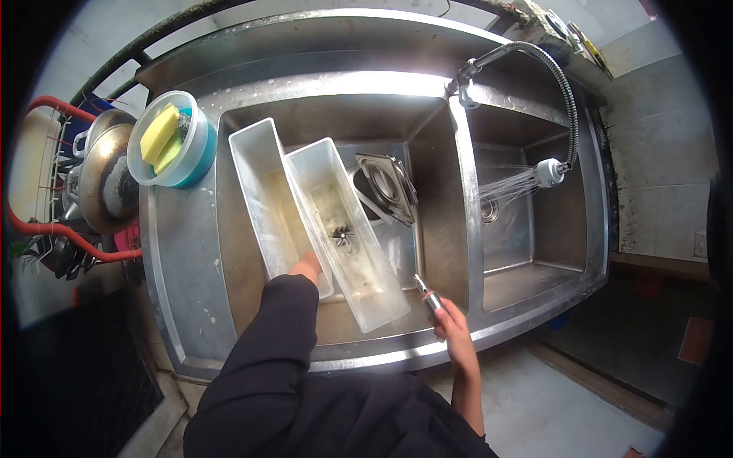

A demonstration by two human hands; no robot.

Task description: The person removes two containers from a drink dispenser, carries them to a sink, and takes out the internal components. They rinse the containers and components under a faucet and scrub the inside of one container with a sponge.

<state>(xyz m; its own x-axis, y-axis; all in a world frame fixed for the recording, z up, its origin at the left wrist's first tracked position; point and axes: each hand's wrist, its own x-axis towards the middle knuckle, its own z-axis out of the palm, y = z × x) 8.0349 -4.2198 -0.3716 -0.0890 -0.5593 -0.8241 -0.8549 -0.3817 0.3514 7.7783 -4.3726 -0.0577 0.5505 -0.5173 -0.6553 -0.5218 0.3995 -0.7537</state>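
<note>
Two long translucent plastic containers lie in the left sink basin, the right container (353, 252) overlapping the edge of the left container (263, 183). Cloudy, yellowish liquid and a dark star-shaped piece (341, 236) show in the right one. My left hand (308, 267) reaches over the left container and against the side of the right one, its fingers hidden behind that wall. Closed around a slim tool (431, 298) with a dark handle, a reddish band and a shiny metal tip, my right hand (452, 324) is beside the right container's near end.
Metal lids (385, 187) lie behind the containers. At the right, a spray faucet (550, 173) runs water into the second basin (504, 286). A tub (200, 156) with sponges and blue-green liquid stands on the left ledge, beside a rack holding a stained pan (111, 179).
</note>
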